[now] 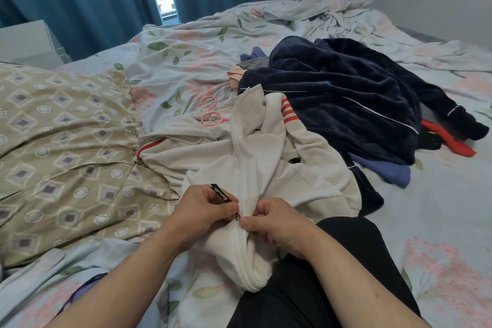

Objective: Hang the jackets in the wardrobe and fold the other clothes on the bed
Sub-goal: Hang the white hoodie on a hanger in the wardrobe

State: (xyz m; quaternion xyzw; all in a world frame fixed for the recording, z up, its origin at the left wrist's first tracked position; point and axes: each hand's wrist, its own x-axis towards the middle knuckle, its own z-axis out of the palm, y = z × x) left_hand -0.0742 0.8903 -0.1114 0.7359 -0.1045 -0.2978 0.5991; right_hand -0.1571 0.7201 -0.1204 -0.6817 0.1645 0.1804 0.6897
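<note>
So both hands are on the white jacket point(279, 168), which is bunched up on the bed point(439, 221) and partly over the person's black-trousered leg point(306, 287). The left hand point(202, 210) pinches the black zipper tab point(221, 193) with its fingers curled. The right hand point(274, 224), touching it just across the zip line, pinches the jacket edge tight. The zip point(243, 242) looks closed on the near side of the hands and the jacket front runs away beyond them.

Everything else sits on the bed too. There's a pink hanger point(211, 113) well beyond the left hand, right by the jacket's far end. A navy fleece garment point(346, 93) lies beyond and right of the right hand, with a purple piece point(391, 173) poking out under it and something red point(450, 138) farther right. A beige patterned quilt point(66, 141) lies left of the left hand.
</note>
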